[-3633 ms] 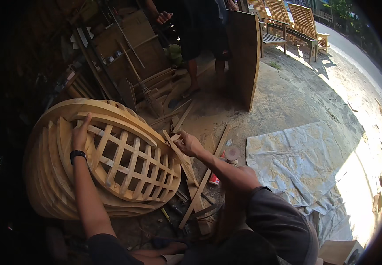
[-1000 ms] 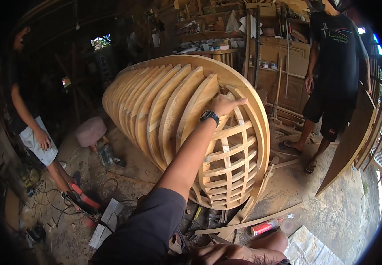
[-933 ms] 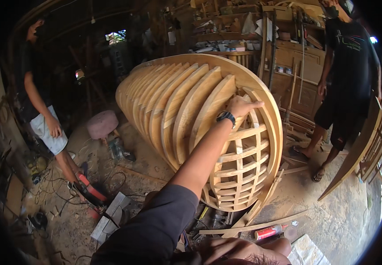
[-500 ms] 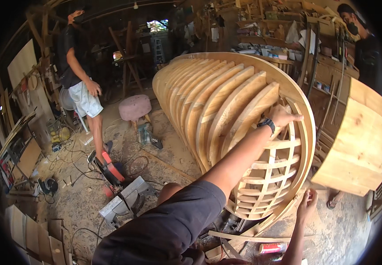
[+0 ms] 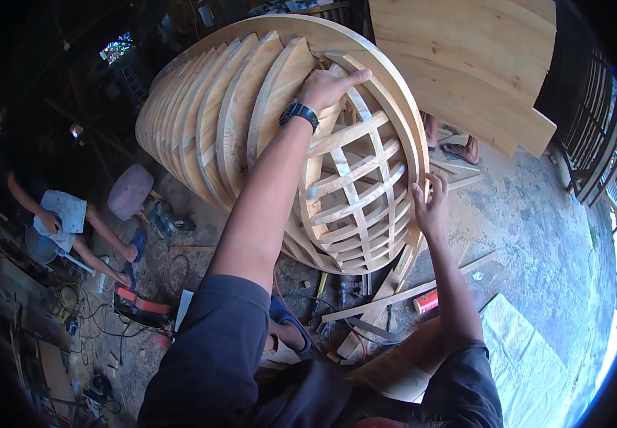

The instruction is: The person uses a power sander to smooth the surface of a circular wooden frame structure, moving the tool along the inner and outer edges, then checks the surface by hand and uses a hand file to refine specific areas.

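A large rounded wooden frame (image 5: 230,118) with curved ribs fills the middle of the view, its wide end turned toward me. That end has a lattice of crossed slats (image 5: 355,175) set inside a thick curved rim (image 5: 407,100). My left hand (image 5: 326,89), with a dark watch on the wrist, grips the top of the lattice end; its thumb stretches toward the rim and its other fingers are partly hidden. Lower down, my right hand (image 5: 432,203) closes round the right side of the rim, fingers bent against the wood.
A co-worker stands behind a broad wooden panel (image 5: 465,57); only feet show below it. Another person in light shorts (image 5: 62,210) is at left, near a red-and-black power tool (image 5: 141,307). Loose strips (image 5: 408,289), a red can (image 5: 426,301), cords and a pink stool (image 5: 130,191) surround the frame.
My view has swung right and downward, so the frame appears further left and higher. The right hand has come up to the rim. The left hand stays on the frame.
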`<action>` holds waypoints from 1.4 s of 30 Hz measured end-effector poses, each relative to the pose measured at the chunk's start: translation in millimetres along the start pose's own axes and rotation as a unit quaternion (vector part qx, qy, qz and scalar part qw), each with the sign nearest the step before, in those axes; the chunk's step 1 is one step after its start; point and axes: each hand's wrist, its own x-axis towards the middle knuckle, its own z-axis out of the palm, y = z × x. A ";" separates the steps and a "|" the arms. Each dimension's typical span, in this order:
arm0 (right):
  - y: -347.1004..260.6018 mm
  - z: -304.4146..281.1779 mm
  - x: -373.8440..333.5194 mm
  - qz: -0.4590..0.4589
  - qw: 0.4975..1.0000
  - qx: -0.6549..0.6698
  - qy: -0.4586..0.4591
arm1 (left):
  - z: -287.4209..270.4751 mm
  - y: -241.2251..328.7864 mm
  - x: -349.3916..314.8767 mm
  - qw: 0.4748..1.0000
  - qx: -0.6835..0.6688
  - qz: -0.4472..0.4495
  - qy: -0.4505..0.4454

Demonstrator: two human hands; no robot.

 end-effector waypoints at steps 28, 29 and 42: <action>35.1 36.2 25.3 0.106 0.985 0.139 -0.017 | -6.3 4.3 -5.7 0.999 0.023 0.027 0.035; 34.7 36.2 24.3 0.103 0.985 0.141 -0.015 | -7.9 5.2 -5.3 1.000 0.018 0.014 0.016; 31.9 33.1 29.5 0.116 0.965 0.233 -0.022 | -5.7 -19.0 13.4 0.998 0.028 0.032 0.057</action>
